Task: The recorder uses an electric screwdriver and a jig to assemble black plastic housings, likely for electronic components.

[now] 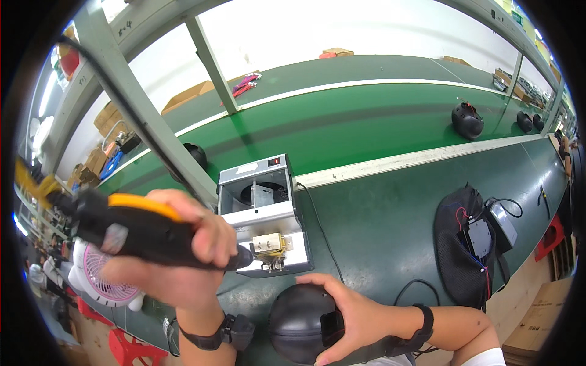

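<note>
My left hand (177,247) is wrapped round a black electric screwdriver (137,235) with an orange strip. The tool lies nearly level, with its nose toward the brass-coloured pick-up part (268,247) on the front of a grey screw feeder (256,207). Whether its bit touches that part I cannot tell. Below the feeder, a round black plastic housing (299,320) rests low at the table's near side. My right hand (357,317) grips it from the right, fingers over the top and thumb at the lower edge. A dark rectangular opening shows beside the palm.
On the right lie a black mesh bag (458,244), a boxy module with wires (479,238) and a silver adapter (503,226). A green conveyor belt (366,116) behind carries more black housings (467,120). A metal post (140,116) rises left of the feeder. A pink-and-white fan (107,274) stands left.
</note>
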A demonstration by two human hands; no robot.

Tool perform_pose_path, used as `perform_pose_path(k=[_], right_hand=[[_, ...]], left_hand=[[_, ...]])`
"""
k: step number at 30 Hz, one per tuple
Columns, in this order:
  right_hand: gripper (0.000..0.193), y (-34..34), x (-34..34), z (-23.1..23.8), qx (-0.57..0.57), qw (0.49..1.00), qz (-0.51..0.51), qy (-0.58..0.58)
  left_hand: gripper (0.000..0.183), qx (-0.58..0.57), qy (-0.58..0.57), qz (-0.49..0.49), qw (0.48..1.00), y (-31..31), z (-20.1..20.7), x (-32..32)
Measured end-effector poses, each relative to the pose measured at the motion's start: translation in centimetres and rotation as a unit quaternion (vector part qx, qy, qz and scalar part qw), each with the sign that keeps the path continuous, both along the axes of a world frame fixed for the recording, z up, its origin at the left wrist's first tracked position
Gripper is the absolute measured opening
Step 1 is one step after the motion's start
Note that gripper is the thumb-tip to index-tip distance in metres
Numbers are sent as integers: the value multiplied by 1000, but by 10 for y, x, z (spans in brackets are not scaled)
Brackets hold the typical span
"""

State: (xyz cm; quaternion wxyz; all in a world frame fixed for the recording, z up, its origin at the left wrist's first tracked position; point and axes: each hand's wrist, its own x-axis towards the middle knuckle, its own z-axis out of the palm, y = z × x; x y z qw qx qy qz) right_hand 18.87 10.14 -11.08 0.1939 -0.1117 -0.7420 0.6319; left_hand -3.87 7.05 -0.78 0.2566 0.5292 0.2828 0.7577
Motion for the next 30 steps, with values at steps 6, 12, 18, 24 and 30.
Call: perform_pose_path(k=[6, 12, 18, 24, 30], right_hand=[[131, -4, -1, 2, -1, 1000, -12, 1], [133, -7, -4, 2, 41, 998, -16, 37], [132, -10, -8, 11, 97, 995, 8, 37], [130, -7, -2, 13, 118, 992, -3, 33], [126, -4, 4, 5, 114, 992, -31, 52]], left_hand=[[91, -172, -4, 83, 982, 18, -21, 1], [78, -32, -101, -79, 991, -15, 7, 10], [63, 4, -17, -80, 997, -47, 24, 41], [75, -65, -23, -151, 986, -29, 7, 51], [65, -9, 108, -266, 958, -14, -3, 53]])
